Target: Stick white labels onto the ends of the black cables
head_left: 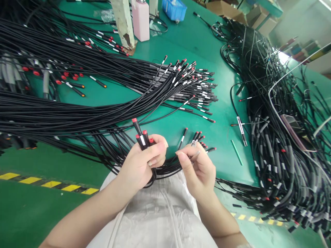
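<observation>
My left hand [144,158] is closed around several black cable ends [143,137] with red tips, which stick up above the fist. One of them carries a white label. Just to its right, my right hand [198,168] is curled with thumb and forefinger nearly together. A small shiny, thin item [195,156] shows at its fingers, too small to name. More red-tipped cables [183,136] lie behind the right hand, and their black strands run across my lap between the two hands.
A thick bundle of black cables [103,110] crosses the green table [181,44] from the left. Another cable heap [274,137] covers the right side. A green stick [237,152] and a metal tool [242,131] lie nearby. A pink bottle [141,20], post [123,24] and blue bin [174,10] stand behind.
</observation>
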Demonstrator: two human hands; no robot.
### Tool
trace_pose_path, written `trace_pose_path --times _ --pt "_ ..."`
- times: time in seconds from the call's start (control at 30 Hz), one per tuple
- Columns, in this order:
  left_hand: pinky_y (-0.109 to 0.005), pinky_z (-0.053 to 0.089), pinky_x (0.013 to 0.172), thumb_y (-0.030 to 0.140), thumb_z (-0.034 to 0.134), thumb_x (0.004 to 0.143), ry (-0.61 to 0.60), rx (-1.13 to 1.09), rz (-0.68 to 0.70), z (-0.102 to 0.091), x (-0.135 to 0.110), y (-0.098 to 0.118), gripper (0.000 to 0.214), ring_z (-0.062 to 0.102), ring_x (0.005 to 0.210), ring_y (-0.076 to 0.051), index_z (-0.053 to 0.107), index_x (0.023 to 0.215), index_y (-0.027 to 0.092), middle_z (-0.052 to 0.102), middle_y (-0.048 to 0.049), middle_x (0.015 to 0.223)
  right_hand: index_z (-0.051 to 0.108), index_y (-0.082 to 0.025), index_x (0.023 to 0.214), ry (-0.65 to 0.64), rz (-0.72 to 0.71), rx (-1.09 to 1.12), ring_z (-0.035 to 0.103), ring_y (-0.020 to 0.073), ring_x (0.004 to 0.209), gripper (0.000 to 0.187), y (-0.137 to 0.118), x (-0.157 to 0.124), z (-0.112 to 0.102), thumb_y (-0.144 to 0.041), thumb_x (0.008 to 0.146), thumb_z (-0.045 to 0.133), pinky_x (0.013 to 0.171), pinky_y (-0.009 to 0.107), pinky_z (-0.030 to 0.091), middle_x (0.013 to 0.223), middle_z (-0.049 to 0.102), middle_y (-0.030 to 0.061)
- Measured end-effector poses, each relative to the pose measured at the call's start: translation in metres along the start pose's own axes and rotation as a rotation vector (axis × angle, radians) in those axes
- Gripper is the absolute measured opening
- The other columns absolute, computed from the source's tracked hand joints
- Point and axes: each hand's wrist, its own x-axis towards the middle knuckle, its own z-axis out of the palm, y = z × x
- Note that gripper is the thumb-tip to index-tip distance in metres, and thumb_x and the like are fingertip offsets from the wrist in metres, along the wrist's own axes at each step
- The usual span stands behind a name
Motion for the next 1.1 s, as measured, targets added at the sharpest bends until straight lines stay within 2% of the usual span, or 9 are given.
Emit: trace_pose_path --times 0.2,0.33,0.43,0.57,0.67,0.77,0.9,1.03,1.1 --pt "-0.016 0.036 0.043 0.016 0.067 0.082 0.047 -0.121 -0.017 0.005 0.003 -0.001 0.014 0.039 0.047 -0.006 0.079 0.086 0.01 0.046 0.0048 0.058 0.063 -0.022 0.092 -0.013 0.023 0.001 0.052 0.0138 0.072 0.014 0.0 -0.003 -0.001 -0.013 0.098 0.055 0.069 0.032 0.041 0.076 0.059 -0.0026" --pt "-0.024 0.057 0.07 0.025 0.061 0.094 0.104 -0.135 0.062 0.005 0.005 -0.006 0.024 0.065 0.08 -0.015 0.08 0.084 0.014 0.067 -0.0047 0.08 0.063 -0.02 0.084 -0.08 -0.004 -0.058 0.049 0.014 0.067 0.015 0.0 -0.004 0.01 -0.016 0.097 0.057 0.061 0.028 0.04 0.069 0.053 -0.0018" --pt "-0.027 0.058 0.086 0.03 0.054 0.1 0.116 -0.07 0.117 0.006 0.004 -0.009 0.033 0.067 0.104 -0.02 0.082 0.086 0.018 0.076 -0.0079 0.099 0.066 -0.017 0.087 -0.116 0.006 -0.109 0.05 0.0151 0.068 0.008 0.0 -0.001 0.021 -0.02 0.095 0.065 0.06 0.028 0.041 0.071 0.053 -0.0005" --pt "-0.028 0.057 0.092 0.041 0.052 0.101 0.101 -0.043 0.132 0.007 0.003 -0.01 0.04 0.067 0.111 -0.022 0.083 0.091 0.019 0.078 -0.0091 0.104 0.062 -0.019 0.082 -0.129 0.066 0.022 0.05 0.0141 0.068 0.013 0.001 0.001 0.029 -0.018 0.095 0.062 0.061 0.027 0.041 0.067 0.051 -0.0029" --pt "-0.029 0.057 0.091 0.044 0.054 0.1 0.152 -0.061 0.158 0.006 0.005 -0.007 0.039 0.068 0.106 -0.021 0.083 0.092 0.018 0.077 -0.0097 0.104 0.059 -0.021 0.082 -0.079 0.17 0.126 0.049 0.0126 0.066 0.015 0.001 0.001 0.026 -0.022 0.096 0.059 0.062 0.027 0.04 0.071 0.053 -0.0033" --pt "-0.022 0.055 0.067 0.034 0.067 0.093 0.184 -0.017 0.149 0.001 0.005 -0.003 0.023 0.064 0.072 -0.013 0.082 0.089 0.016 0.07 -0.0042 0.078 0.057 -0.021 0.083 0.004 0.218 0.142 0.047 0.0121 0.065 0.017 0.001 0.002 0.021 -0.026 0.099 0.056 0.067 0.029 0.041 0.071 0.054 -0.0038" --pt "-0.018 0.027 0.043 0.029 0.08 0.081 0.044 0.12 -0.014 -0.006 0.002 0.0 0.015 0.033 0.044 -0.006 0.078 0.08 0.014 0.041 0.0071 0.048 0.059 -0.021 0.08 -0.015 0.283 0.25 0.047 0.0121 0.064 0.025 -0.001 0.007 0.018 -0.037 0.098 0.059 0.064 0.028 0.041 0.069 0.053 -0.0036" --pt "-0.019 0.024 0.043 0.031 0.083 0.076 -0.005 0.159 -0.069 -0.006 0.001 0.003 0.019 0.033 0.043 -0.005 0.077 0.071 0.014 0.043 0.0058 0.046 0.06 -0.02 0.074 -0.037 0.339 0.243 0.045 0.0112 0.06 0.033 0.0 0.01 0.015 -0.045 0.094 0.065 0.057 0.026 0.039 0.067 0.051 -0.0037" --pt "-0.019 0.025 0.042 0.028 0.083 0.075 0.019 0.128 -0.058 -0.005 0.001 0.005 0.015 0.035 0.041 -0.004 0.077 0.07 0.015 0.055 0.0023 0.048 0.066 -0.02 0.082 -0.004 0.309 0.19 0.051 0.0124 0.064 0.03 0.002 0.009 0.012 -0.044 0.098 0.059 0.058 0.026 0.042 0.072 0.057 -0.0012"
